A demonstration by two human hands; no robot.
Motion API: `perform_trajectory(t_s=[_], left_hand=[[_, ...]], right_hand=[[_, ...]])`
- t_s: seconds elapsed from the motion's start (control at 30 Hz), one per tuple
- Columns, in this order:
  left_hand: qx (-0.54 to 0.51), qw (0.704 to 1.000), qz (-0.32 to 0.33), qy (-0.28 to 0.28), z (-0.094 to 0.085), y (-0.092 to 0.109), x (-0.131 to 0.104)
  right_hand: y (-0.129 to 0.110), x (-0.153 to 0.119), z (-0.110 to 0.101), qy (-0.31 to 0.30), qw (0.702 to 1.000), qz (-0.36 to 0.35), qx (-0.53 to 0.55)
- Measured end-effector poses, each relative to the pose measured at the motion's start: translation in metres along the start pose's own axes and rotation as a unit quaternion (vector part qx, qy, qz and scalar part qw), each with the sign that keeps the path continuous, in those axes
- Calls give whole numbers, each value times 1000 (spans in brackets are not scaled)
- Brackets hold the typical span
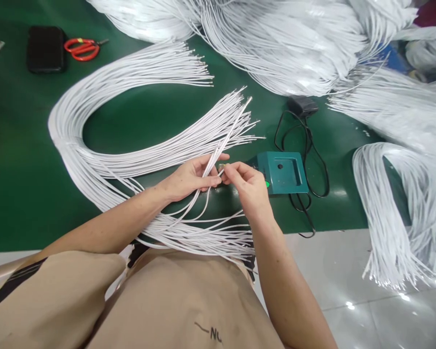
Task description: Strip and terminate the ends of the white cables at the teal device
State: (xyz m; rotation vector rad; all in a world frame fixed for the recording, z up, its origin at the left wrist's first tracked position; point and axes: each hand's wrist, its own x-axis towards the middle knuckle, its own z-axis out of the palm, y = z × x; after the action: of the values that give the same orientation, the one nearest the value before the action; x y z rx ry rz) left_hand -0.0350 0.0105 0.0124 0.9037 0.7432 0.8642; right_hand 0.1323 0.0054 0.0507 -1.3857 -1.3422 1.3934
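My left hand (192,178) is closed around a few white wires (223,144), which pass between its fingers and point up toward the right. Close beside it, my right hand (246,182) pinches the end of a white wire between thumb and forefinger, near a small yellowish spot I cannot make out. A large bundle of white wires (72,123) curves around on the left, its cut ends fanning out above and below my hands. Just right of my right hand stands a teal device (286,172) with a lit green light, partly covered by the fingers.
Red-handled scissors (83,50) and a black box (46,49) lie at the upper left of the green table (18,160). A black adapter (303,105) with a looping cable (327,182) sits behind the device. Big wire heaps (287,43) fill the back; another bundle (381,208) hangs over the right edge.
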Motion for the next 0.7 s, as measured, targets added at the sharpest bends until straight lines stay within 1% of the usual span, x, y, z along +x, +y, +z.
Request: perform_trajectory(t_s=[0.13, 0.23, 0.33, 0.5, 0.6, 0.7], left_hand=[[17, 1000, 11, -7, -1, -1, 0], [27, 999, 12, -12, -1, 0, -1], [50, 998, 18, -14, 0, 2, -1], [59, 998, 24, -25, 2, 5, 0], [63, 997, 27, -35, 3, 5, 0], [67, 997, 23, -38, 3, 5, -1]], right_hand=[[7, 2, 0, -31, 993, 53, 98], [9, 3, -1, -41, 990, 65, 122], [7, 3, -3, -30, 994, 41, 92], [-2, 3, -8, -53, 998, -11, 31], [-4, 4, -11, -64, 998, -14, 18], [-3, 3, -12, -57, 998, -10, -2]])
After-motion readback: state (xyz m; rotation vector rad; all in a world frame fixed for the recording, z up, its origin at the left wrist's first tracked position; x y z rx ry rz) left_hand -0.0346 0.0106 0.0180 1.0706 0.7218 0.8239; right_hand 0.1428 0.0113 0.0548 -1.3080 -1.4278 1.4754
